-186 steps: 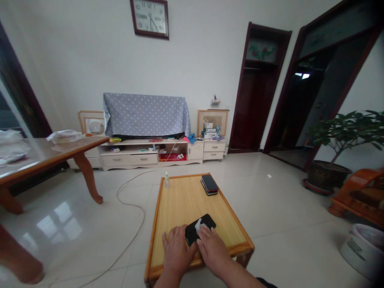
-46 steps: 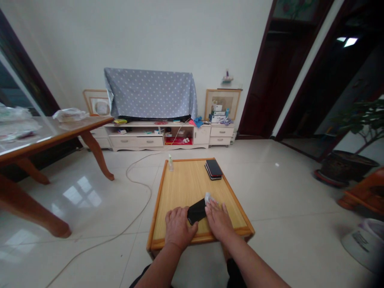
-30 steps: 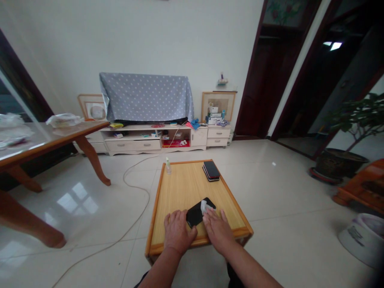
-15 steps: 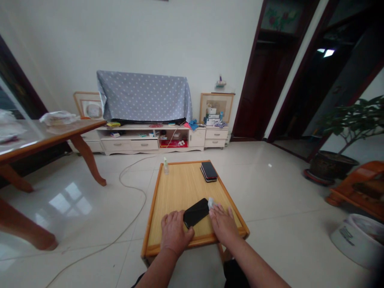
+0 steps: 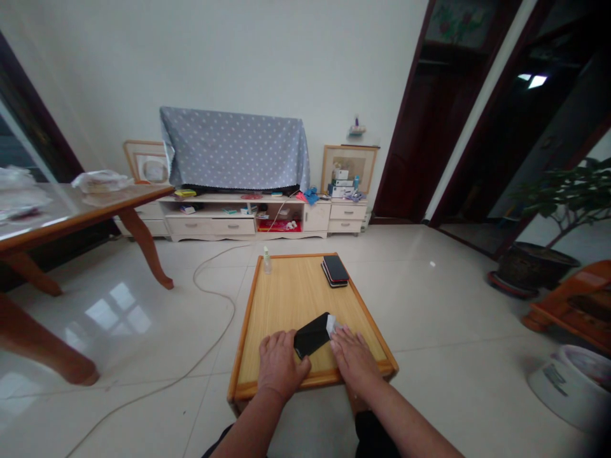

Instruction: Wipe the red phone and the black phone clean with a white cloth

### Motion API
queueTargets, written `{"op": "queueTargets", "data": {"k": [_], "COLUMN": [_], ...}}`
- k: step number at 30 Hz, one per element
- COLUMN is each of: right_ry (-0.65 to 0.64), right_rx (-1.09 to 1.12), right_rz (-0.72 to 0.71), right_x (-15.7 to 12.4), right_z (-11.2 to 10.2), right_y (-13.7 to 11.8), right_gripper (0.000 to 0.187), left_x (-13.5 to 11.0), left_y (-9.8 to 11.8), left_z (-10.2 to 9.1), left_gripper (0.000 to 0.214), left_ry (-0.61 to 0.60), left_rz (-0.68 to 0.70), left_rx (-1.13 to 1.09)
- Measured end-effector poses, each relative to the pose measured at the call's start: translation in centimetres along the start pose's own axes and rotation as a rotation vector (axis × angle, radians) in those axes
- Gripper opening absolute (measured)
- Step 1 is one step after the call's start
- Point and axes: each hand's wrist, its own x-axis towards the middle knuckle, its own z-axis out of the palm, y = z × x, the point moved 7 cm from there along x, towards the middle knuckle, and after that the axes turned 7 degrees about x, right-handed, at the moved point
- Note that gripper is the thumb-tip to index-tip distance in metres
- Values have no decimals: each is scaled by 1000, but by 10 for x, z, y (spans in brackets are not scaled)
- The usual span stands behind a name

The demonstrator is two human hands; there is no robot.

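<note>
A black smartphone (image 5: 310, 336) lies flat and slanted on a small wooden table (image 5: 277, 299) close in front of me. My left hand (image 5: 280, 361) grips its left end, fingers beyond it and thumb along the near edge. Under the fingertips of my right hand (image 5: 356, 361), a crumpled white tissue (image 5: 331, 324) overlaps the phone's right end; part of it is hidden by the hand. Toward the table's far right lies a stack of dark phone-like slabs (image 5: 335, 270). A small clear spray bottle (image 5: 266, 262) stands upright at the far left corner.
On the left is a larger wooden table (image 5: 143, 196) with plastic bags on it. A cable (image 5: 224, 292) runs across the tiled floor. A low white cabinet (image 5: 210, 227) lines the wall. To the right are a potted plant (image 5: 537, 267) and a white bucket (image 5: 563, 385).
My right hand and the tissue have shifted slightly left, farther over the phone's right end. My left hand stays at the phone's left end. The view has moved a little.
</note>
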Motion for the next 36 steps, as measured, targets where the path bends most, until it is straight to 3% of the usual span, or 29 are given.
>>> {"op": "queueTargets", "data": {"k": [7, 12, 17, 23, 31, 36], "right_ry": [-152, -93, -117, -146, -225, -202], "right_rx": [77, 80, 128, 127, 91, 68], "right_rz": [-224, -141, -246, -225, -242, -233], "right_x": [-12, -5, -13, -7, -10, 7], "right_z": [22, 12, 17, 25, 20, 22], "right_y": [-44, -36, -56, -71, -70, -78], "right_gripper": [56, 58, 52, 56, 54, 56], "left_x": [-2, -3, -3, -4, -5, -5], "left_y": [-3, -3, -7, -10, -12, -13], "left_z": [3, 4, 8, 10, 11, 11], "left_gripper": [54, 59, 63, 62, 70, 67], "left_ry": [12, 18, -8, -16, -37, -6], "left_rz": [12, -3, -23, -22, -49, -58], "left_rx": [2, 23, 1, -31, -54, -87]}}
